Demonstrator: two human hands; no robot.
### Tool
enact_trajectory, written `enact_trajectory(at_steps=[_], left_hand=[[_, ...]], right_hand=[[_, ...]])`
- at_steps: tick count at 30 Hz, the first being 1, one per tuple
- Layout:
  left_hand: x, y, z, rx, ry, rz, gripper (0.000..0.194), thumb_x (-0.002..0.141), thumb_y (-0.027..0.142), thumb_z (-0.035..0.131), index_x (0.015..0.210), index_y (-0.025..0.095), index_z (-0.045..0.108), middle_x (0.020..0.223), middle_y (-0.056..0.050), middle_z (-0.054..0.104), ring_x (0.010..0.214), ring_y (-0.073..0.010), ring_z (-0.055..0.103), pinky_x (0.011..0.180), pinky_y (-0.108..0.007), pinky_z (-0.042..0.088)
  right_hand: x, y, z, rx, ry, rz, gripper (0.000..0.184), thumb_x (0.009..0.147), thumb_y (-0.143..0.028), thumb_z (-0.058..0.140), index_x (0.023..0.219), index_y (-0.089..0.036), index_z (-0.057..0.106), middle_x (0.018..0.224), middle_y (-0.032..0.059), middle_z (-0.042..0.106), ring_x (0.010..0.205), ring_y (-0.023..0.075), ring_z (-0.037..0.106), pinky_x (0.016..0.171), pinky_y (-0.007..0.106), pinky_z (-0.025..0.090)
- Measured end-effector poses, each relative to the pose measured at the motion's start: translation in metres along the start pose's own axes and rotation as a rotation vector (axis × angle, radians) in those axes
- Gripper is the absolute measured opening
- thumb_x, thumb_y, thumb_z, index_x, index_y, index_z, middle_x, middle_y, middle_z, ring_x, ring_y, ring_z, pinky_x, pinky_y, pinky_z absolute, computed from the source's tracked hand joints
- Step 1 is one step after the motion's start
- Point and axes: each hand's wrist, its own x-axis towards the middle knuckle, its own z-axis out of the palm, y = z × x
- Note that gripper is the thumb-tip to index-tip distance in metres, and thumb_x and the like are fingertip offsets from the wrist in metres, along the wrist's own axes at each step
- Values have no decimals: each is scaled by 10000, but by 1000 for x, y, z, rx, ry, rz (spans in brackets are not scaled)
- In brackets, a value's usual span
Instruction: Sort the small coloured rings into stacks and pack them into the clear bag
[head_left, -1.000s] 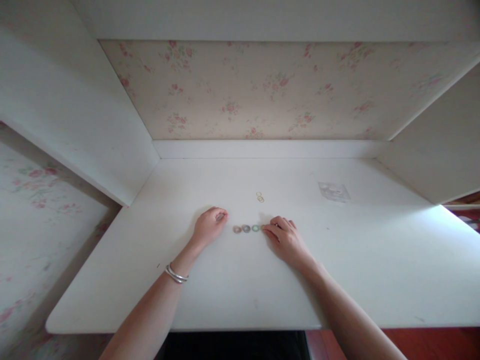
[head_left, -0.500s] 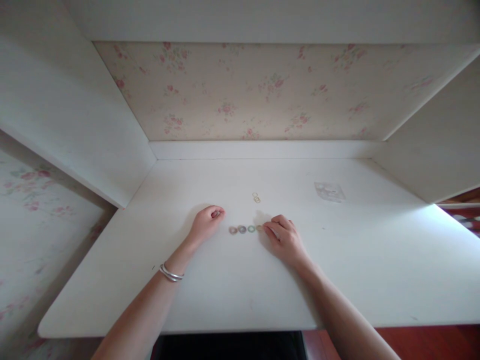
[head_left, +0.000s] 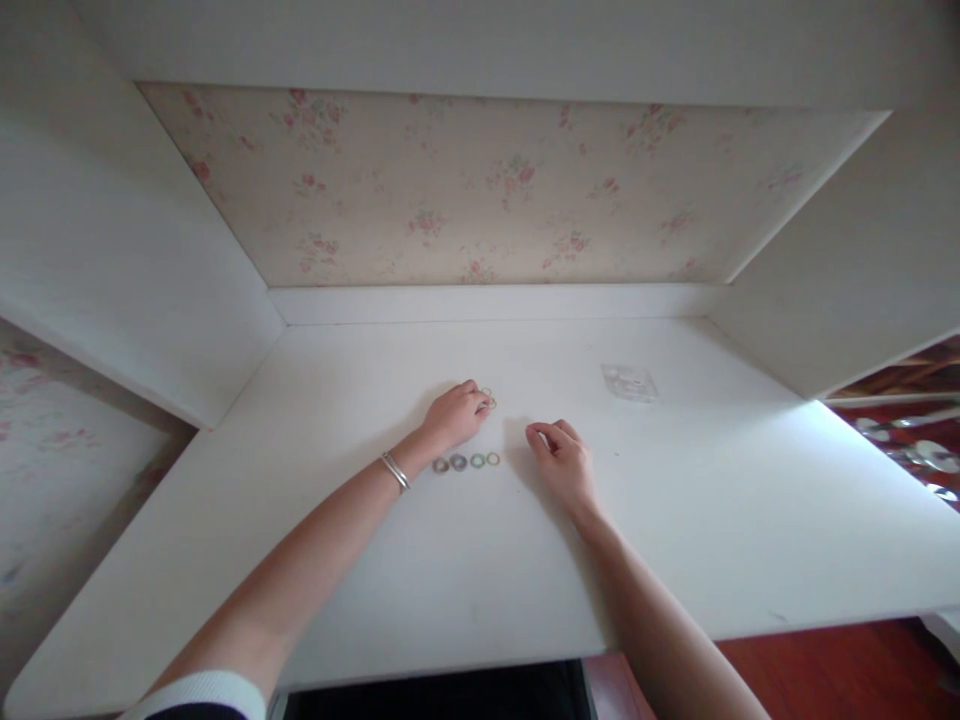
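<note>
My left hand (head_left: pixel 456 414) reaches over the white desk, its fingertips closed on one of the thin yellow rings (head_left: pixel 491 402), which they partly cover. Nearer to me, several small rings lie in a row: a brownish ring (head_left: pixel 435 466), a greyish-purple ring (head_left: pixel 453 463), a green ring (head_left: pixel 473 461) and a thin yellowish ring (head_left: pixel 488 460) at the right end. Right of this row, my right hand (head_left: pixel 564 462) hovers low with thumb and forefinger pressed together. Nothing shows between them.
The white desk (head_left: pixel 420 580) has a low ledge at the back and panels on both sides. A clear plastic box (head_left: pixel 630 383) lies at the back right. Below the front edge is a dark seat (head_left: pixel 442 692). Shiny round items (head_left: pixel 937 455) show beyond the right edge.
My left hand has moved forward and right to the loose yellow rings. My right hand has let go of the yellowish ring at the row's end and drawn away. The view has shifted right.
</note>
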Motion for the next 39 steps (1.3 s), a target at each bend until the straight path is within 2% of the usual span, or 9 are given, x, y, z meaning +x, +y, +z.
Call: enact_trajectory(at_steps=[5, 11, 20, 28, 35, 39], left_hand=[[7, -2, 5, 30, -21, -2, 248, 892, 340, 461, 959, 262, 686, 970, -15, 617, 918, -147, 590, 845, -243, 443], [7, -2, 4, 21, -63, -30, 246, 891, 332, 465, 926, 225, 685, 980, -31, 609, 886, -147, 598, 828, -245, 443], [1, -8, 6, -9, -36, -35, 225, 901, 289, 456, 939, 196, 658, 987, -51, 593, 874, -151, 596, 818, -252, 444], [5, -12, 4, -42, -87, -60, 240, 881, 304, 467, 906, 200, 682, 977, -45, 607, 843, -146, 606, 818, -247, 445], [2, -2, -6, 114, -107, 24, 284, 901, 303, 414, 875, 200, 677, 965, -64, 594, 899, -175, 587, 798, -268, 438], [2, 1, -7, 104, -120, 45, 266, 898, 261, 412, 861, 190, 666, 945, -77, 584, 895, -183, 587, 796, -278, 440]], right_hand=[[1, -1, -1, 6, -39, 1, 305, 850, -406, 464, 844, -210, 697, 676, -6, 503, 600, 122, 476, 607, 252, 365], [1, -1, -3, 6, -67, -9, 295, 855, -396, 457, 834, -220, 692, 708, 3, 533, 621, 121, 494, 617, 248, 373], [0, 0, 0, 3, -98, -31, 288, 859, -385, 451, 850, -230, 693, 722, 11, 544, 625, 125, 508, 609, 249, 385], [-1, 2, -1, -2, -128, -49, 265, 871, -375, 461, 861, -239, 688, 741, 6, 549, 642, 123, 519, 615, 244, 383], [0, 1, 0, -7, -131, -49, 279, 862, -372, 454, 856, -231, 695, 743, 16, 561, 635, 122, 523, 599, 243, 389], [0, 1, 0, -7, -135, -54, 279, 864, -367, 448, 858, -235, 694, 745, 16, 561, 619, 118, 517, 595, 243, 389]])
